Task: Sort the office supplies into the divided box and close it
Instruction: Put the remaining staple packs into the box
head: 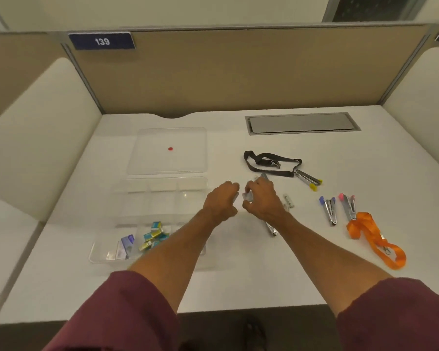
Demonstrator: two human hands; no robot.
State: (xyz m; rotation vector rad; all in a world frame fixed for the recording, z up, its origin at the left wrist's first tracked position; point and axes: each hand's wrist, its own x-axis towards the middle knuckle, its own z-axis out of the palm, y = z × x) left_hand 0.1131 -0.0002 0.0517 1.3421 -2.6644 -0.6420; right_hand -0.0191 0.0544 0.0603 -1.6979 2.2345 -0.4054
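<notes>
A clear divided box (127,198) lies open on the white desk, its lid (167,130) lying flat behind it with a red dot on it. Small blue and yellow staple packs (153,235) fill the near compartments. My left hand (221,201) and my right hand (260,198) meet just right of the box, both pinching a small clear item (247,196). A metal stapler (271,230) pokes out under my right wrist. Staplers with yellow (309,179), blue (328,210) and pink (348,206) tips lie to the right.
A black lanyard (269,162) lies behind my hands and an orange lanyard (375,239) at the right. A small pale item (288,200) rests beside my right hand. A grey cable hatch (302,123) sits in the desk near the beige partition (226,72).
</notes>
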